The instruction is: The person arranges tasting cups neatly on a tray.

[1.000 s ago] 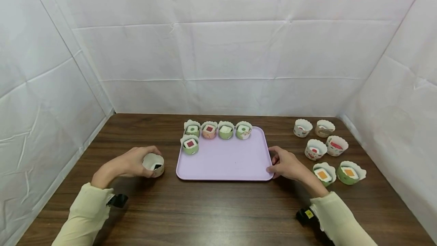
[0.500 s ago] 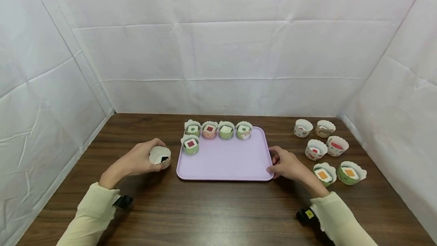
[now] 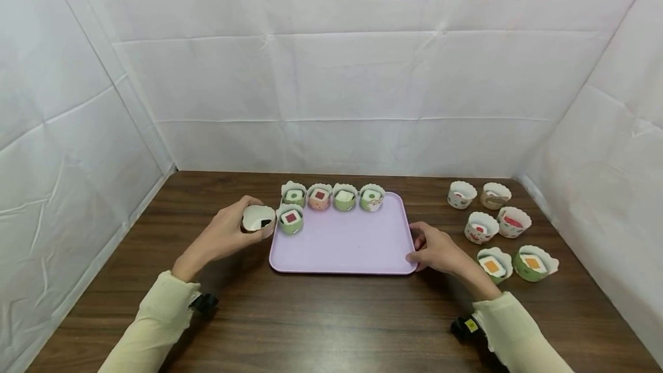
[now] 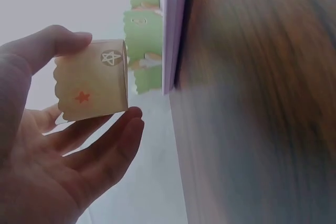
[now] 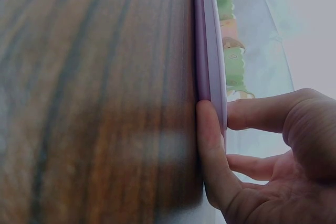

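Note:
My left hand (image 3: 230, 231) grips a cream paper cupcake cup (image 4: 92, 85) marked with small stars. In the head view, a white piece with a black patch (image 3: 266, 223) shows inside it. The cup is raised above the table, just left of the lilac tray (image 3: 352, 246). At the tray's right rim, my right hand (image 3: 436, 249) pinches the edge between thumb and fingers. A green paper cup (image 3: 290, 220) holding a white block with a red square stands at the tray's left side, right beside the held cup. An orange-pink cup (image 3: 319, 199) stands in the back row.
Green cups with white blocks (image 3: 344, 199) share the tray's back row. Several more filled paper cups (image 3: 481, 229) stand on the brown wooden table (image 3: 331, 321) to the right, two holding orange-topped blocks (image 3: 532, 263). White cloth walls (image 3: 352, 85) enclose the table's back and sides.
My left hand has carried the cream cup rightward and slightly away from me, up to the tray's left edge. The right hand keeps its hold on the tray rim.

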The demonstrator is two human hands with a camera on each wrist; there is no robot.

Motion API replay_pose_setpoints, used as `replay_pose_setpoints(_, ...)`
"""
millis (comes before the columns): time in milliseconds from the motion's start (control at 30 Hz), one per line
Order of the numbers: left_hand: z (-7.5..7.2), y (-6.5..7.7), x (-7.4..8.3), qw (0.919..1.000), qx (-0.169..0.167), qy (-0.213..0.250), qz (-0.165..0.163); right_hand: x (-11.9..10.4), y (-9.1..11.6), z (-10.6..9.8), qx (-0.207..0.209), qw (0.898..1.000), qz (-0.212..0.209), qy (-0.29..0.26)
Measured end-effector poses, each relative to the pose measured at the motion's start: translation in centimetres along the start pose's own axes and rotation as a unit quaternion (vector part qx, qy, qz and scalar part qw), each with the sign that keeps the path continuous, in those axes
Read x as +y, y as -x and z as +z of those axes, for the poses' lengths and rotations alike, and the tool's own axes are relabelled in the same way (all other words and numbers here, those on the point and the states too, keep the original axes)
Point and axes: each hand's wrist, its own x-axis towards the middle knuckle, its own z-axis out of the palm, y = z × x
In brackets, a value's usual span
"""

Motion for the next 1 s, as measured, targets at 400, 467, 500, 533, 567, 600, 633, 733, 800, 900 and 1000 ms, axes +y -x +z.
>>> replay_pose_setpoints(400,1.9,-2.9,2.2,0.9996,0.017,0.013,0.020,0.2,0.0,0.0,0.001,1.000,0.001,-0.001)
replay_pose_setpoints(467,2.3,-3.3,2.7,0.9994,0.022,0.014,0.022,0.2,-0.1,0.1,0.000,1.000,0.001,-0.002)
replay_pose_setpoints(500,2.4,-3.5,3.0,0.9993,0.024,0.014,0.026,0.2,-0.1,0.1,-0.001,1.000,0.001,-0.001)
replay_pose_setpoints(533,2.6,-3.7,3.3,0.9992,0.025,0.012,0.030,0.2,-0.1,0.1,0.000,1.000,0.001,-0.002)
replay_pose_setpoints(567,2.9,-3.9,3.5,0.9990,0.027,0.011,0.035,0.2,-0.1,0.1,0.000,1.000,0.001,-0.002)
replay_pose_setpoints(600,3.1,-4.2,3.7,0.9988,0.028,0.011,0.039,0.3,-0.1,0.1,0.000,1.000,0.001,-0.003)
replay_pose_setpoints(633,3.4,-4.4,4.0,0.9985,0.029,0.010,0.046,0.3,-0.1,0.1,-0.001,1.000,-0.002,-0.003)
replay_pose_setpoints(733,4.2,-5.0,4.7,0.9972,0.032,0.011,0.066,0.4,-0.1,0.1,0.000,1.000,-0.003,-0.007)
replay_pose_setpoints(800,4.6,-5.4,5.1,0.9965,0.034,0.010,0.075,0.4,-0.1,0.2,0.000,1.000,-0.004,-0.009)
replay_pose_setpoints(900,5.3,-5.9,5.7,0.9964,0.032,0.002,0.078,0.4,-0.1,0.2,0.001,1.000,-0.003,-0.011)
replay_pose_setpoints(1000,5.8,-6.3,6.1,0.9974,0.028,-0.004,0.066,0.3,-0.1,0.1,0.003,1.000,-0.002,-0.009)
